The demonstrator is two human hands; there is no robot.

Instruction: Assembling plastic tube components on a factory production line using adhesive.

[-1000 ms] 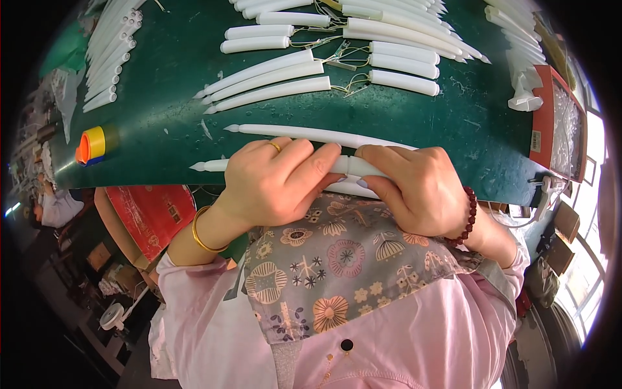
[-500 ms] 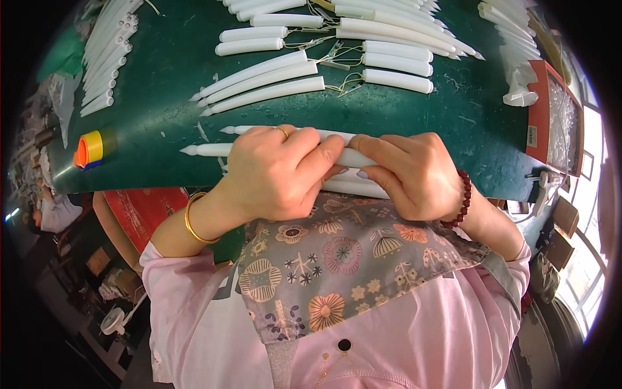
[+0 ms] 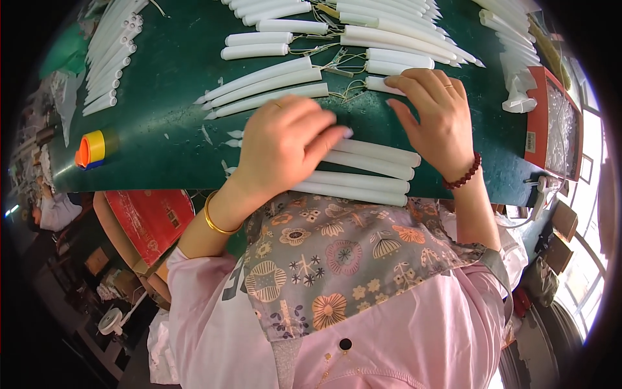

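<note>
My left hand [image 3: 285, 146] lies flat, fingers spread, on three long white tapered tubes [image 3: 366, 174] that rest side by side at the near edge of the green table [image 3: 162, 129]. My right hand [image 3: 431, 117] is farther up the table, fingers open, its fingertips touching a short white tube [image 3: 377, 84] beside thin tangled wires [image 3: 340, 61]. Just beyond my left hand lie three more long white tubes [image 3: 265, 87] in a slanted row.
Many more white tubes lie in rows at the far left [image 3: 107, 61] and across the back of the table [image 3: 389, 35]. An orange and yellow tape roll [image 3: 91, 149] sits at the left edge. A red tray [image 3: 557, 123] stands at the right. A red box [image 3: 149, 217] is below the table.
Both hands were together gripping the tubes at the near edge. Now my right hand has let go and reached up the table to a short tube, and my left hand rests flat.
</note>
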